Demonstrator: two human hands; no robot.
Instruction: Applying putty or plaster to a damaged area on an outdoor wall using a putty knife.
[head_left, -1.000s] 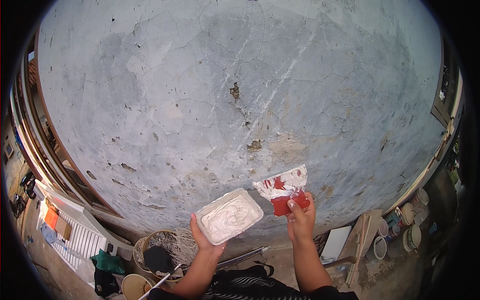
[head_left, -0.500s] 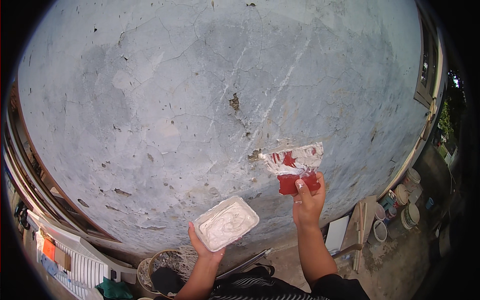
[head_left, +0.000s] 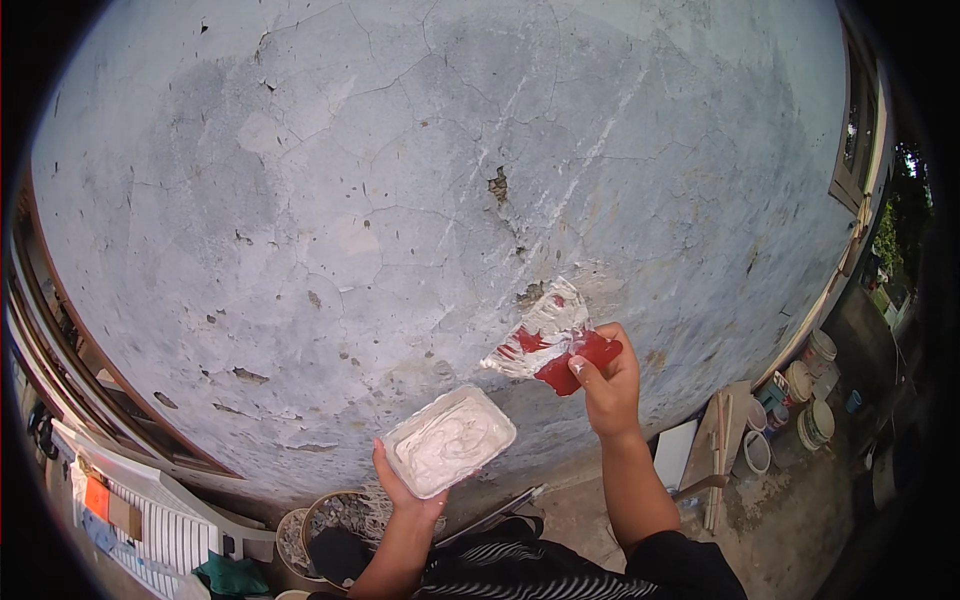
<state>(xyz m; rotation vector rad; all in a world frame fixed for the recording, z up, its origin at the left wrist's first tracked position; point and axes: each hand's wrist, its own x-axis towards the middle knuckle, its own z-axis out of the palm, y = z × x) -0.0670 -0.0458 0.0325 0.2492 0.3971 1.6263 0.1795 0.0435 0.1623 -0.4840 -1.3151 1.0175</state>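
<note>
My right hand point(head_left: 610, 385) grips a red putty spreader point(head_left: 545, 340) by its back edge, thumb on top. White filler covers most of its wide blade, which is tilted toward the lower left. It overlaps the wall just below a chipped hole point(head_left: 530, 293); whether it touches there I cannot tell. My left hand point(head_left: 408, 490) holds a rectangular tub point(head_left: 450, 442) of creamy white filler from beneath, thumb against its side. The tub is tipped a little, its swirled filler facing me. A smear of filler point(head_left: 598, 285) shows on the wall right of the hole.
The cracked, grey-blue wall point(head_left: 350, 200) fills most of the view, with another chipped hole point(head_left: 498, 184) higher up. Pots point(head_left: 325, 520) with dry stems stand below on the left, beside a white slatted bench point(head_left: 150, 510). Several buckets point(head_left: 815, 425) and leaning boards point(head_left: 720, 440) are at the right.
The spreader has turned anticlockwise and shifted left and slightly down, its left corner nearer the tub. A fresh smear shows beside the hole. My left hand keeps the tub nearly in place.
</note>
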